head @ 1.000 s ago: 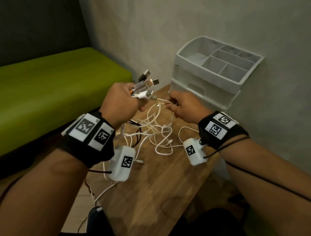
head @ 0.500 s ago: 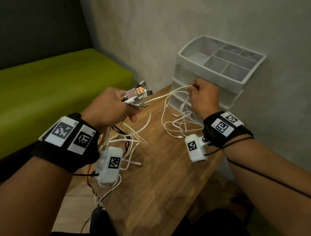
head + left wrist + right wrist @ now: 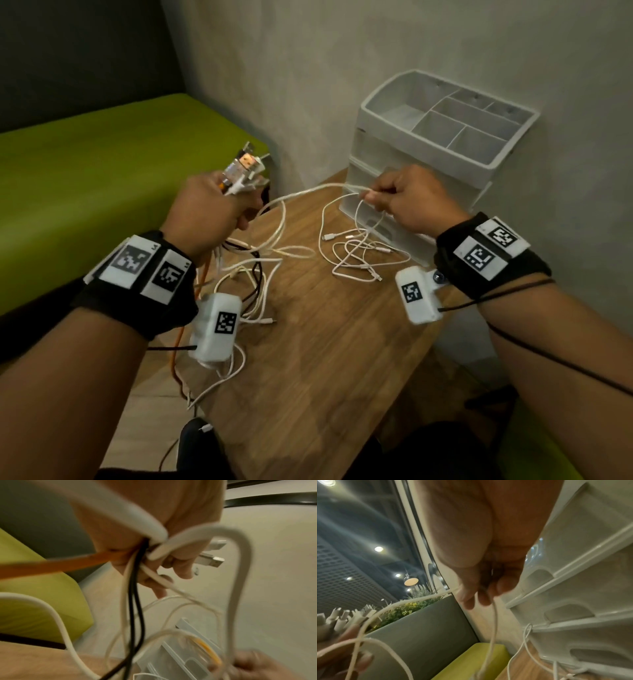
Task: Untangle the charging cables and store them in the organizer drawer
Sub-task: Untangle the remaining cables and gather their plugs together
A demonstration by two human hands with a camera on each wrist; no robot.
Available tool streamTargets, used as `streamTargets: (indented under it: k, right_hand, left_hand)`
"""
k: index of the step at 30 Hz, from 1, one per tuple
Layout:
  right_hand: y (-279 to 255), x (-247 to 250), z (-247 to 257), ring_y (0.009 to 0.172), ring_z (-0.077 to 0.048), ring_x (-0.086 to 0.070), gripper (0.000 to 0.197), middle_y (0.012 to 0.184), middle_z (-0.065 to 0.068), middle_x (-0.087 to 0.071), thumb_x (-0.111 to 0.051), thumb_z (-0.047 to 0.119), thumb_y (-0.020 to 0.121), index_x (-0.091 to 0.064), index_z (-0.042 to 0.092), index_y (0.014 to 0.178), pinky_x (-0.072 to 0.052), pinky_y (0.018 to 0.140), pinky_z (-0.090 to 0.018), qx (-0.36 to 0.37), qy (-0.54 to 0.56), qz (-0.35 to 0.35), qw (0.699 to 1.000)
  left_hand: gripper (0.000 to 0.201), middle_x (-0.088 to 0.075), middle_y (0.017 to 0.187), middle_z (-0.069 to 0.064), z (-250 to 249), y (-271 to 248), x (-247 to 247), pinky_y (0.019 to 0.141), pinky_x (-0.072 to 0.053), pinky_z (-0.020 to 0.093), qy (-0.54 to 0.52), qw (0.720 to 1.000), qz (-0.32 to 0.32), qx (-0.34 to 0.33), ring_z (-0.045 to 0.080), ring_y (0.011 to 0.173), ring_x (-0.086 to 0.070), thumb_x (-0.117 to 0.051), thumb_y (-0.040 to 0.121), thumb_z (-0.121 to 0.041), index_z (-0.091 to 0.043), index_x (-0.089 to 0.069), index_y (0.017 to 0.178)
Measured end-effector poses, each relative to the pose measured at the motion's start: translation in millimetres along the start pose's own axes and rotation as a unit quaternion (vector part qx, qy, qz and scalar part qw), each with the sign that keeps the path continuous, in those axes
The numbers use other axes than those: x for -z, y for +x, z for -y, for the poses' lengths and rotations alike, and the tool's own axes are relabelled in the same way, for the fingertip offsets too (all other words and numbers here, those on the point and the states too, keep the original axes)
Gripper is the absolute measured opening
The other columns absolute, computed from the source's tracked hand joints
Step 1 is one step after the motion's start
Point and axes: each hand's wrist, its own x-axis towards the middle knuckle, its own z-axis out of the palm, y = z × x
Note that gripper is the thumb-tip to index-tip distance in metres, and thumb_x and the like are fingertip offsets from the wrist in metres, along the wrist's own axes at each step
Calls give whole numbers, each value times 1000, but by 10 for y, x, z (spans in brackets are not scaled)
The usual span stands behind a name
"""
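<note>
My left hand (image 3: 219, 209) grips a bundle of cables just below their USB plugs (image 3: 245, 168), which stick up out of the fist. White, black and orange cables (image 3: 253, 274) hang from it in a tangle onto the wooden table (image 3: 325, 359). My right hand (image 3: 407, 202) pinches one white cable (image 3: 308, 193) that runs taut across from the left fist. Its loose end (image 3: 356, 253) lies coiled on the table in front of the white organizer (image 3: 424, 150). The organizer's drawers (image 3: 573, 588) are closed, right next to my right hand (image 3: 481, 585). The left fist (image 3: 154, 555) holds the cables tight.
The organizer stands against the grey wall at the table's far right corner, with an open compartment tray (image 3: 459, 116) on top. A green bench (image 3: 102, 178) runs along the left of the table. A dark object (image 3: 198, 445) sits at the table's near edge.
My right hand has drawn one white cable out of the tangle towards the organizer, then come slightly down. The pulled cable's slack now lies apart on the table's right side. The left hand shifted left.
</note>
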Motion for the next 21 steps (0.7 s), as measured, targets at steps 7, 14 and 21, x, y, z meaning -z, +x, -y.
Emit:
streamTargets:
  k: [7, 14, 21]
  right_hand:
    - [-446, 126, 222, 76, -27, -68, 19, 87, -8, -75, -73, 12, 83, -76, 26, 96, -56, 73, -29, 100, 55, 390, 914]
    - [-149, -26, -210, 85, -27, -72, 31, 103, -10, -73, -66, -3, 85, -69, 17, 109, -61, 74, -36, -37, 19, 282, 959]
    - [-40, -326, -617, 69, -11, -63, 9, 83, -2, -71, -67, 8, 85, -71, 16, 87, -47, 67, -23, -145, -65, 51, 986]
  left_hand:
    - [32, -57, 46, 8, -52, 35, 261, 26, -24, 10, -152, 967, 174, 107, 8, 26, -38, -54, 81, -43, -12, -57, 73]
    - [63, -48, 35, 8, 0, -64, 216, 26, -30, 11, -123, 771, 564, 268, 8, 23, -43, -77, 70, -56, 3, -60, 58]
    - [58, -46, 37, 5, -24, -244, -62, 30, -26, 14, 57, 833, 511, 202, 9, 25, -36, -56, 89, -50, -5, -60, 53]
